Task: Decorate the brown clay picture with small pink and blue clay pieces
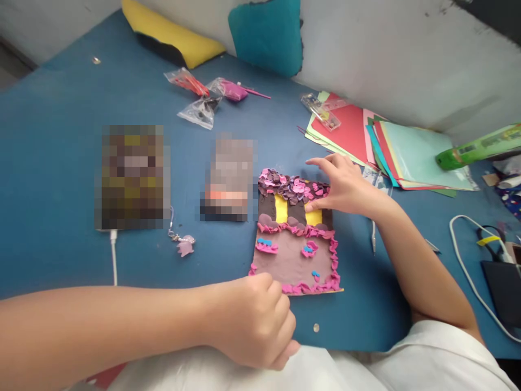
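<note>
A clay relief board (291,260) lies flat on the blue table. Pink and dark purple petals crowd its top, yellow and dark blocks fill a band below, and a mauve panel with a ruffled pink border carries small pink and blue pieces. My right hand (340,182) is at its upper right, fingers and thumb apart, the thumb tip over a yellow block; whether it touches is unclear. Curled closed, my left hand (258,320) rests by the board's lower left edge, its palm side hidden, so I cannot make out anything inside it.
Two pixelated objects, a larger one (132,179) with a white cable and a smaller one (230,179), lie left of the board. Clay packets (234,91) are behind. Coloured paper sheets (411,146), a green bottle (472,149) and a black device (502,293) occupy the right.
</note>
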